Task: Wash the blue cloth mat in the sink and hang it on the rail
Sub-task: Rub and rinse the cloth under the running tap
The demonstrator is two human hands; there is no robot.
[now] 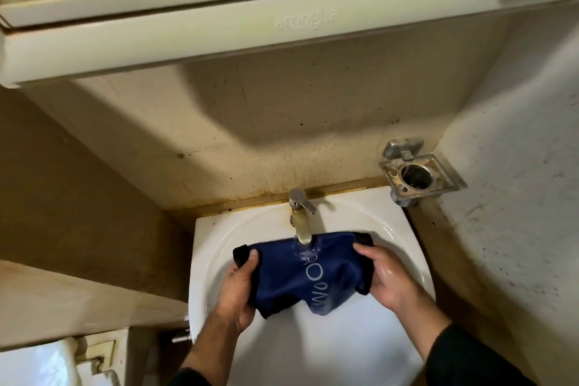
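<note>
A blue cloth mat with pale lettering and dark edges is stretched over the white sink, right under the metal tap. Water runs from the spout onto the mat's far edge. My left hand grips the mat's left end, thumb on top. My right hand, wet, grips the right end. The mat sags in the middle between both hands. No rail is in view.
A metal holder with a round cup ring is fixed to the wall right of the tap. A cabinet with a mirror juts out above the sink. A white toilet cistern sits at the lower left.
</note>
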